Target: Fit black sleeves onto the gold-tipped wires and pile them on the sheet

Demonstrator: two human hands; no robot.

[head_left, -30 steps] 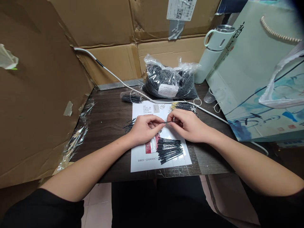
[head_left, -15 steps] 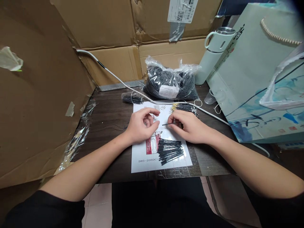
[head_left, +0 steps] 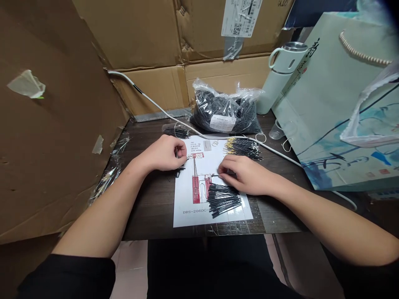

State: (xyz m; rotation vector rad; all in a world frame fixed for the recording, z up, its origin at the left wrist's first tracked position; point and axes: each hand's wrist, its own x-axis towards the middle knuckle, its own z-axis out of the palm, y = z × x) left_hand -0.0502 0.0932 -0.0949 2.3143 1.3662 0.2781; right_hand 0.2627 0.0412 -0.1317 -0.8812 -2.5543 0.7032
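My right hand (head_left: 241, 174) pinches a thin black wire (head_left: 215, 175), whose end pokes out to the left above the printed sheet (head_left: 187, 214). Just below that hand lies a neat bundle of black wires (head_left: 224, 198) with thicker sleeved ends. At the sheet's upper left, my left hand (head_left: 165, 153) has thumb and fingers closed together; a small dark bit shows at the tips, too small to name. Several short black tubes (head_left: 177, 172) lie under it, partly hidden. Behind my right hand is a pile of black wires with gold-coloured ends (head_left: 243, 148).
A clear plastic bag of black pieces (head_left: 224, 110) stands at the back. A white cable (head_left: 156, 104) crosses the table (head_left: 149, 220). Nearby are a clear cup with black wires (head_left: 176, 131), a pale green flask (head_left: 280, 79) and a paper bag (head_left: 343, 104). Cardboard (head_left: 124, 33) walls the back and left.
My left hand has parted from the wire and moved left to the short black tubes, its fingers closing. My right hand, still holding the wire, has come slightly lower toward the bundle.
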